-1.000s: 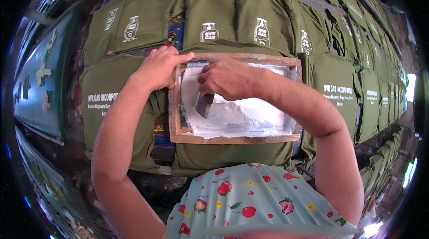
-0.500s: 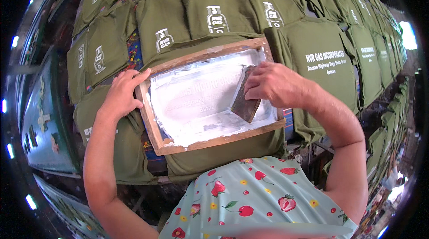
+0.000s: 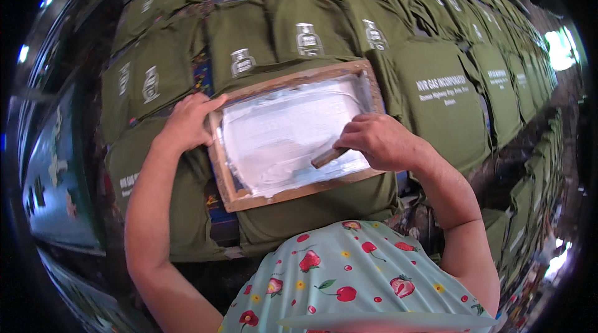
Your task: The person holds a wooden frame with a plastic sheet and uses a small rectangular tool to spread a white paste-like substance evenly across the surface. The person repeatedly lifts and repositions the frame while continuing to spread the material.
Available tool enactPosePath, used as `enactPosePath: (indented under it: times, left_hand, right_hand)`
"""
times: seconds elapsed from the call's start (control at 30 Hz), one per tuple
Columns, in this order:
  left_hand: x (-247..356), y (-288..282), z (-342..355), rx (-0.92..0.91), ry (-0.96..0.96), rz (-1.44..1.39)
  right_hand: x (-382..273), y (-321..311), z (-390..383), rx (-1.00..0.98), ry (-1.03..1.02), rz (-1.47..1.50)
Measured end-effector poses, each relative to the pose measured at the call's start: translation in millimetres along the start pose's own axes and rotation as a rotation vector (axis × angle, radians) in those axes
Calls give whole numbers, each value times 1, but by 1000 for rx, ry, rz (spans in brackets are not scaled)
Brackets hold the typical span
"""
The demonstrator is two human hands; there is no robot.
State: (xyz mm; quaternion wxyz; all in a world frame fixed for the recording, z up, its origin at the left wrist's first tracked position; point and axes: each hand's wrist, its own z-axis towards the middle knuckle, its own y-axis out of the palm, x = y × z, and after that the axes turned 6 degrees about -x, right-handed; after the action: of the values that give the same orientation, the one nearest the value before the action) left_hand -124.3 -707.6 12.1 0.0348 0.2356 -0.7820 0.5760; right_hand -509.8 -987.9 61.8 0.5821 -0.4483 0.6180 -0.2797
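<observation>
A wooden screen-printing frame [image 3: 299,193] lies flat over an olive-green shirt [image 3: 311,213]. White ink [image 3: 274,130] coats its mesh, thicker and ridged toward the right side. My left hand [image 3: 188,122] grips the frame's far left corner, thumb and fingers pressed against the wood. In my right hand [image 3: 383,141] is a squeegee [image 3: 328,158], held tilted over the right part of the mesh near the close rail. My fingers hide much of its length, and I cannot tell whether its edge touches the ink.
Rows of olive-green shirts lie beyond, several with a white gas-cylinder print [image 3: 308,39]. To the right, a shirt [image 3: 436,105] bears white lettering. A multicoloured spotted surface shows between the shirts. Bluish-green panels [image 3: 59,171] stand at the left, and more shirts hang down at the far right.
My right hand and the squeegee have come nearer to me, and the squeegee has turned so less of it shows. Lettering visible through the ink has faded under it. My left hand keeps its grip.
</observation>
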Motion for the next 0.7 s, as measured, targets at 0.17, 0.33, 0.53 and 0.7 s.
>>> enactPosePath:
  times: [0.17, 0.33, 0.53, 0.7]
  left_hand:
    - [4, 2, -1, -27, -74, 55]
    - [16, -6, -1, -66, -127, 81]
    - [13, -5, 2, -78, -142, 81]
    - [10, -5, 3, -70, -125, 82]
  right_hand:
    - [-24, 15, 111, 88, -15, -56]
    - [-42, 28, 179, 191, 97, -84]
    - [-64, 49, 149, 27, 15, -109]
    - [-92, 66, 104, 17, -120, -102]
